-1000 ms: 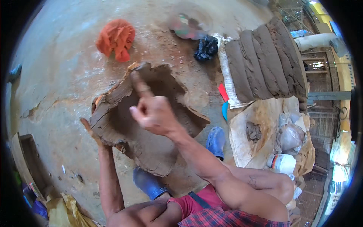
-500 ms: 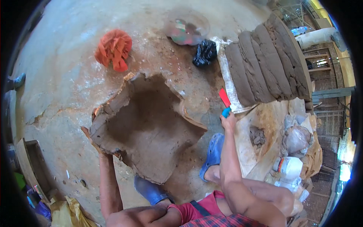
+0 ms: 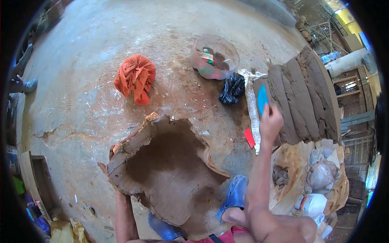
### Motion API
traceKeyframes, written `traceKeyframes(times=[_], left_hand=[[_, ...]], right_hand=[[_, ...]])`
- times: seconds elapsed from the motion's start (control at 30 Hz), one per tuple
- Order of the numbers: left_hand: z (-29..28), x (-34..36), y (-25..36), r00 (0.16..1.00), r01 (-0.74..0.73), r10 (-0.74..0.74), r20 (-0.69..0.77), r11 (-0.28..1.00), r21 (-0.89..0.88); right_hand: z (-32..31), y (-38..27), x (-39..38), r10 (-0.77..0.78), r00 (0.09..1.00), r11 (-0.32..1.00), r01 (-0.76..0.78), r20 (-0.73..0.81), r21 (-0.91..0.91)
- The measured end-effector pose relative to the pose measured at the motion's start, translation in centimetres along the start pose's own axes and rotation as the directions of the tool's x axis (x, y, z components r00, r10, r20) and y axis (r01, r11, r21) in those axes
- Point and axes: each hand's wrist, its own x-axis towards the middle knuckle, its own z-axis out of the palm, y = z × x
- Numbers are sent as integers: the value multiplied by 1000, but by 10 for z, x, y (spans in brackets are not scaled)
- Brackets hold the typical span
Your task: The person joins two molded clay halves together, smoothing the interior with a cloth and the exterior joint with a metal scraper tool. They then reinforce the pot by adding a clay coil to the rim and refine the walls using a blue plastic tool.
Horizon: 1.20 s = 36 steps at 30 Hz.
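Observation:
A large clay pot (image 3: 162, 178) with an uneven, jagged rim stands in front of me, its dark hollow facing up. My left forearm runs up behind its near left wall; at the outer side my left hand (image 3: 104, 169) rests against the pot, mostly hidden by it. Over the near left edge of the thick clay slabs (image 3: 298, 91), my right hand (image 3: 270, 121) is closed on a flat blue scraper (image 3: 262, 97), its blade pointing away from me. A flat red scraper (image 3: 249, 138) lies by the white sack edge, below my right hand.
Beyond the pot sits an orange cloth bundle (image 3: 135, 77). A clear plastic basin (image 3: 214, 56) and a black plastic bag (image 3: 232, 89) stand near the slabs. Grey clay scraps (image 3: 280, 176) and plastic bags (image 3: 323, 176) lie at right. A wooden box (image 3: 35, 182) is at left.
My right hand has moved up and away with the blue scraper, from beside the red one to the slabs. The red scraper stays on the floor. The whole view has shifted.

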Motion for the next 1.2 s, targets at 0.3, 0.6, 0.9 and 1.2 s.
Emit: traceKeyframes(times=[0.3,0.6,0.9,1.2], left_hand=[[-32,-84,-22,879,150,45,-474,919,364],[-35,-165,-58,710,215,-174,-683,976,-26],[36,-115,-76,858,160,2,-514,949,270],[136,-76,-66,945,-77,207,-253,893,443]], right_hand=[[254,-64,182,-66,880,895,261,471,-362],[290,-39,215,7,751,830,364,660,-422],[72,-106,151,-348,910,935,355,228,10],[58,-141,-189,-452,833,860,311,319,405]])
